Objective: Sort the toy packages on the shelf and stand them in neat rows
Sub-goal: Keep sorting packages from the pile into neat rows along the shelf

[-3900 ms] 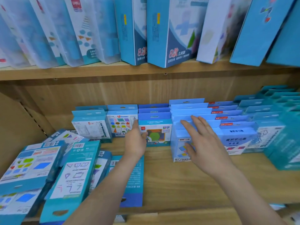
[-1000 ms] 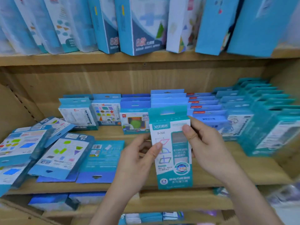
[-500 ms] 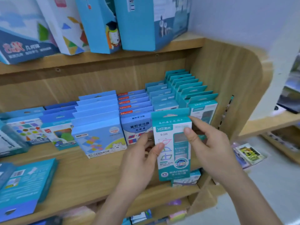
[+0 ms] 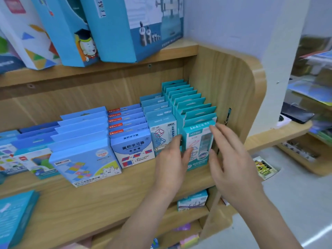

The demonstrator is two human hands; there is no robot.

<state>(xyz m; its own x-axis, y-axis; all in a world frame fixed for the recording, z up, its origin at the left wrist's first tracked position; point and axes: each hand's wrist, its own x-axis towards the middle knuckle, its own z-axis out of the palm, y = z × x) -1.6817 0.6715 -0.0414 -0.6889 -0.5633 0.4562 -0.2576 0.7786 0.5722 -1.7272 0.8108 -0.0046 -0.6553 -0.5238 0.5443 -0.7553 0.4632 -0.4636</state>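
Teal package (image 4: 198, 141), upright at front of row beside shelf side panel (image 4: 231, 90); flanked by left hand (image 4: 172, 159) and right hand (image 4: 231, 159), both spread. Risk: forward tipping once released.

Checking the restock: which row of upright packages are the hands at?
The teal row against the shelf's right wooden side panel; both hands flank its front package.

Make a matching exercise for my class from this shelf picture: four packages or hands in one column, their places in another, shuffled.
Things
1. teal package
2. bear package
3. left hand
4. cartoon box

Places
A. upper shelf
B. front of the rightmost row, by the side panel
C. front of the light-blue row
D. at the teal package's left edge

Pairs: 1-B, 2-C, 3-D, 4-A
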